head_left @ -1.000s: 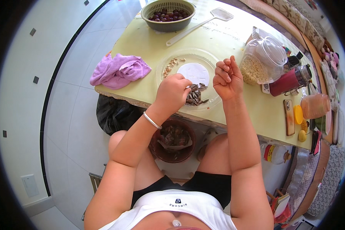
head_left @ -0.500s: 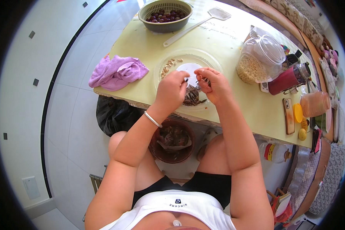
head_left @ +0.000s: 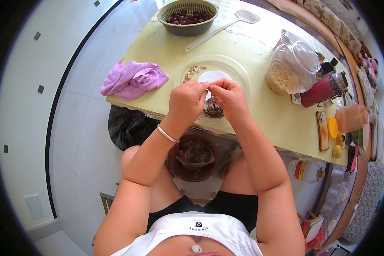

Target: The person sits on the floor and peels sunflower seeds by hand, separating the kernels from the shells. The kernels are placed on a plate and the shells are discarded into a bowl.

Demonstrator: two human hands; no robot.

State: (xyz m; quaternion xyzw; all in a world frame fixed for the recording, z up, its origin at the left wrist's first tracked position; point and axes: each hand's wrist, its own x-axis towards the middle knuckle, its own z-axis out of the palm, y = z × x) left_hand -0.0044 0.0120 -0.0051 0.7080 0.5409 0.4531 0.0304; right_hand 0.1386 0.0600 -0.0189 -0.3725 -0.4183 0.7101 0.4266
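My left hand (head_left: pixel 187 100) and my right hand (head_left: pixel 232 100) meet fingertip to fingertip over a round clear plastic plate (head_left: pixel 245 81). Both are closed in a pinch; whatever is between the left fingertips is too small to make out. The right fingers curl over sunflower seeds, mostly hidden now. Below them on the plate lies a heap of dark striped sunflower seeds (head_left: pixel 213 111). Pale shelled kernels (head_left: pixel 193 73) are scattered along its far left side. A white disc (head_left: pixel 217 76) shows in the plate's middle, partly behind my fingers.
Left of the plate lies a purple cloth (head_left: pixel 134 80). A basket of dark round fruit (head_left: pixel 187 27) and a white slotted turner (head_left: pixel 222 30) are beyond. To the right stand a clear tub (head_left: pixel 288 70), a dark red bottle (head_left: pixel 322 91) and a phone (head_left: pixel 322 130). A brown bin (head_left: pixel 194 164) sits between my knees.
My hands have come together; a gap between them has closed and the fingertips now touch. The seeds visible in my right fingers before are now mostly hidden. The view has shifted slightly.
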